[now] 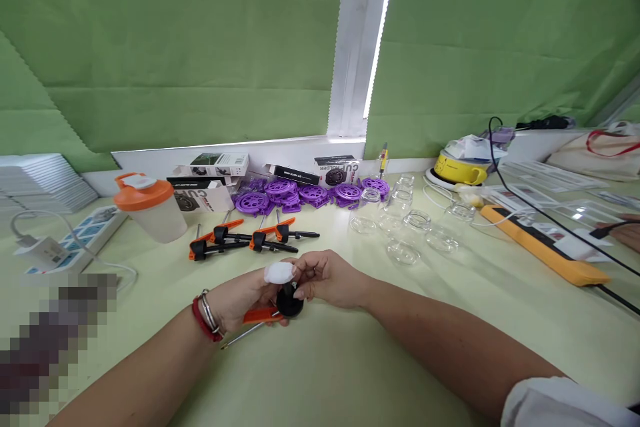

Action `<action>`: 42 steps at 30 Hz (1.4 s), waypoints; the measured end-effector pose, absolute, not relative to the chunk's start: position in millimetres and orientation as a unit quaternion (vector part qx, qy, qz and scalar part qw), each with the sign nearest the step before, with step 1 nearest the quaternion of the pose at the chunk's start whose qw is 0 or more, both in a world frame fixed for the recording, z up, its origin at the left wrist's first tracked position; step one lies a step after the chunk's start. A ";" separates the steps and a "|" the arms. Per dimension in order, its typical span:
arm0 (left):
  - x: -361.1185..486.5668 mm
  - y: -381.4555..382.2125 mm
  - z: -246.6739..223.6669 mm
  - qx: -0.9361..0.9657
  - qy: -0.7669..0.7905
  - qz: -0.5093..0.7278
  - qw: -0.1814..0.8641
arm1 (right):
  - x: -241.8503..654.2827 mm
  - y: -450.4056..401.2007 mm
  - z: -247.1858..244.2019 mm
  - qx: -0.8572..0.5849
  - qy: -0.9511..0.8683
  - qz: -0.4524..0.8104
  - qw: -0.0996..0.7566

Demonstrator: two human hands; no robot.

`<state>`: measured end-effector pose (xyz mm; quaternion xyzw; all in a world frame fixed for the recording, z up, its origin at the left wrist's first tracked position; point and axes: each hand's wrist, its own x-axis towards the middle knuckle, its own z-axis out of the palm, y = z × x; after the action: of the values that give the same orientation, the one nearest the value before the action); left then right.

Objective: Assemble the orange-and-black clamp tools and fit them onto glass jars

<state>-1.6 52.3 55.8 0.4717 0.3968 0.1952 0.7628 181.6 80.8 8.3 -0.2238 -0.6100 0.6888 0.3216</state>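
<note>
My left hand (pixel 250 297) is wrapped round an orange-and-black part with a round black end (pixel 290 302), held above the table. A thin metal rod (pixel 246 333) with a yellowish tip sticks out below it toward the left. A white rounded covering (pixel 279 272) lies over the thumb area of that hand; its kind is unclear. From the right, my right hand (pixel 325 278) pinches the black part near its top, hiding some of it. Just beyond both hands lie several similar orange-and-black parts (pixel 273 245) with rods.
Purple wheel-shaped pieces (pixel 253 202) and printed cartons (pixel 200 195) line the back. Clear glass vessels (pixel 403 252) stand right of centre. A shaker bottle with an orange lid (pixel 145 192) is at left. An orange-and-black power strip (pixel 545 243) with cables lies at right, near another person's hand (pixel 625 235).
</note>
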 end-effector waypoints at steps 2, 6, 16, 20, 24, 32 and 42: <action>-1.4 52.1 56.4 0.474 0.401 0.193 0.760 | 181.4 80.6 8.8 -0.224 -0.610 0.687 0.327; -1.5 52.3 57.4 0.475 0.402 0.187 0.760 | 180.9 79.8 10.2 -0.212 -0.608 0.691 0.330; -2.9 53.2 55.2 0.479 0.387 0.188 0.765 | 181.6 80.9 9.7 -0.210 -0.608 0.692 0.326; -3.0 53.1 54.8 0.476 0.391 0.190 0.765 | 181.9 81.2 9.8 -0.206 -0.611 0.692 0.325; -2.6 53.4 55.8 0.484 0.392 0.183 0.761 | 182.0 81.2 9.4 -0.200 -0.611 0.695 0.323; -4.0 54.6 52.6 0.479 0.379 0.189 0.769 | 181.8 81.2 9.5 -0.206 -0.608 0.694 0.325; -4.8 55.5 52.2 0.481 0.374 0.188 0.771 | 183.4 80.4 14.5 -0.230 -0.620 0.687 0.301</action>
<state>-4.8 55.5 52.2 0.4805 0.3738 0.1880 0.7707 183.4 80.4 14.5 -0.2301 -0.6204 0.6866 0.3012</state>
